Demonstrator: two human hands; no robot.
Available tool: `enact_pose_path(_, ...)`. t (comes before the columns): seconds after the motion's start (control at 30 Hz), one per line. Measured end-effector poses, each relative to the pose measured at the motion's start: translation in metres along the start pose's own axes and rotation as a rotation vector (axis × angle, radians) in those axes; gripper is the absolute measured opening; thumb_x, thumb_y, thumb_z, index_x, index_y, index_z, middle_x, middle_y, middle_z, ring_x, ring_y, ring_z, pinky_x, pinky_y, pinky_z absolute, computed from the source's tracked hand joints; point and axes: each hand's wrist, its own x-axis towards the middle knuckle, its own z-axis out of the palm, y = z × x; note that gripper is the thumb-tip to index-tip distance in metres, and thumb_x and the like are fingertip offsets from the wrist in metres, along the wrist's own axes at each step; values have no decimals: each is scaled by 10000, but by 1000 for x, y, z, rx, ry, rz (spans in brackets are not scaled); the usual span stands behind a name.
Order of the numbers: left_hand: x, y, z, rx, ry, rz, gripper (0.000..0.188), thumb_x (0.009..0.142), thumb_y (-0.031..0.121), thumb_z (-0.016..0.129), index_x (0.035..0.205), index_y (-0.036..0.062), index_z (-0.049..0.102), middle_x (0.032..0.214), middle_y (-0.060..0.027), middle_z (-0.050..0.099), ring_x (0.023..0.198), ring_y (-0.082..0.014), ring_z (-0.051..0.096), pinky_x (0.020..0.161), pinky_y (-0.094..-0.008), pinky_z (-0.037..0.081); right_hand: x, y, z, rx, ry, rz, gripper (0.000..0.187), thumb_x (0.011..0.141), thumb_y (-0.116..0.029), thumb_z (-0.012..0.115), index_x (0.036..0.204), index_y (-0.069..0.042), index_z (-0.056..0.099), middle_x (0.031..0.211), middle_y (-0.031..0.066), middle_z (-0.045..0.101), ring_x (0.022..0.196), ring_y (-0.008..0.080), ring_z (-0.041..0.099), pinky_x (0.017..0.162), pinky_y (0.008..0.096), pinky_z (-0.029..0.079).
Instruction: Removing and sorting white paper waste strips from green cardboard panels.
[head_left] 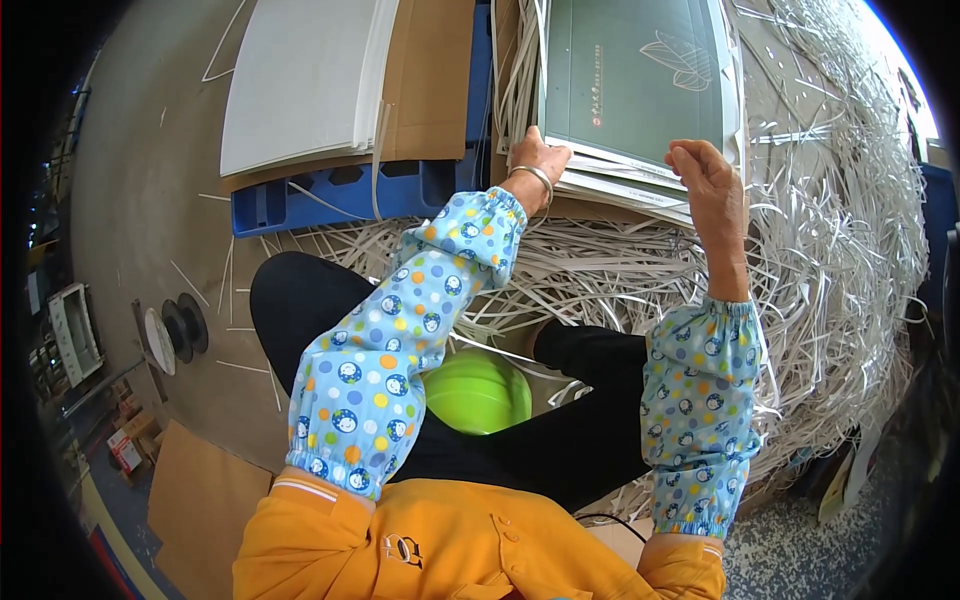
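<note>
A stack of dark green printed sheets point(630, 70) lies in front of me. My left hand point(535, 155), with a metal bangle on the wrist, grips the near left corner of the stack. My right hand point(705, 175) pinches the near edge of the top sheets toward the right corner. Both forearms wear blue dotted sleeve covers. White sheet edges show under the green top sheet.
A heap of white paper trimmings point(830, 250) spreads around and under the stack. A pile of white boards on brown cardboard point(300, 80) rests on a blue pallet point(330, 195) at left. A green stool point(478, 390) sits between my legs. Tape rolls point(175, 330) lie on the grey floor.
</note>
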Motion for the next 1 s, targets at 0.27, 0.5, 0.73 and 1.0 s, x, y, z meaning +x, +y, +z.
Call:
enact_pose_path(0.27,2,-1,-1,-440,-68,21,545,687,67,638,1145,-50,368,1059,-179,494,985,-223,485,827,-299,395,-3,6,-2,2,6,-17,193,842,-174,524,920,-16,604,773,30,624,709,79,547,644,212,438)
enact_pose_path(0.5,2,22,-12,-630,-245,-135,778,673,152,695,1249,-122,250,1218,-262,400,1136,-284,412,941,-310,337,-2,18,-12,35,89,-20,172,831,-148,542,877,6,603,740,59,617,711,99,569,648,216,450)
enact_pose_path(0.73,-21,33,-92,-850,-422,130,412,710,133,669,1018,-72,489,909,-142,581,836,-208,575,722,-292,474,-13,51,-75,213,555,24,181,853,-163,510,941,-30,595,817,60,625,735,112,579,608,222,451)
enact_pose_path(1.0,-27,-96,-129,-575,-444,-126,358,720,104,665,1013,-36,513,889,-94,604,778,-182,580,736,-307,464,-30,158,-49,96,210,567,232,826,-287,537,853,-57,528,669,26,531,548,92,488,431,224,402)
